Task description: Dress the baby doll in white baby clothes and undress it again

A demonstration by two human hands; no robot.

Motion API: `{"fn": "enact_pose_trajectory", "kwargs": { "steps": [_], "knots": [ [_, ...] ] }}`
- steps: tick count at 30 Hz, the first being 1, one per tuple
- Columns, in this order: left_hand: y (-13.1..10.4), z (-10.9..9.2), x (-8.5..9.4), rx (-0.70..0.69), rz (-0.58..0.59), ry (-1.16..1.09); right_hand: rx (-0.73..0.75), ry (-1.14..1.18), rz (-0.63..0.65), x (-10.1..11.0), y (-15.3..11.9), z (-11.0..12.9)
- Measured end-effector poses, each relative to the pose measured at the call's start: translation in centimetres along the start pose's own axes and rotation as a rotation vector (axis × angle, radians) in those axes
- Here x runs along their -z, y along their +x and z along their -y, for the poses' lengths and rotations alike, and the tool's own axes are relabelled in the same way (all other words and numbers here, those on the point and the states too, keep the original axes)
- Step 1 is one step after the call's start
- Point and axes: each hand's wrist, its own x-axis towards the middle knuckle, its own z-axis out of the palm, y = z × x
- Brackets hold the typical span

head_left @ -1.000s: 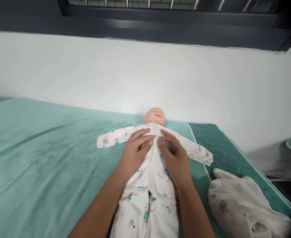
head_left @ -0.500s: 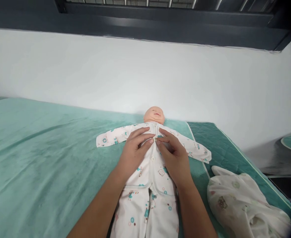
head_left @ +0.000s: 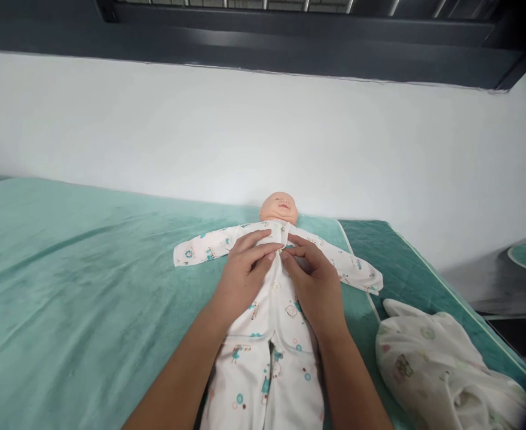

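A baby doll lies on its back with its sleeves spread out. It wears a white long-sleeved jacket printed with small teal and red figures, and matching trousers. My left hand and my right hand meet at the chest, thumbs and index fingers pinching the jacket's front edges around a button that the fingertips partly cover. Below them, another button shows on the front placket. Near the collar a further button is visible.
Beneath the doll, a green cover spreads over the bed, with a darker quilted strip to the right. A crumpled white printed cloth lies at the lower right. Behind stands a white wall under a dark barred window frame.
My fingers have shifted slightly at the chest, and the jacket's upper front edge now stands out more between them. The doll stays in place.
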Motion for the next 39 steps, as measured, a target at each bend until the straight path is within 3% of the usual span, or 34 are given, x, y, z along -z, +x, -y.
{"fn": "enact_pose_trajectory", "kwargs": {
  "steps": [12, 20, 39],
  "knots": [
    [-0.01, 0.0, -0.01, -0.024, 0.016, 0.034, -0.025, 0.047, -0.004, -0.03, -0.07, -0.21],
    [0.09, -0.39, -0.07, 0.039, -0.028, -0.049, -0.028, 0.036, 0.014, 0.1, 0.07, -0.08],
    [0.15, -0.86, 0.31, 0.113, -0.002, -0.108, -0.053, 0.046, 0.069, 0.33, 0.34, -0.24]
  ]
}}
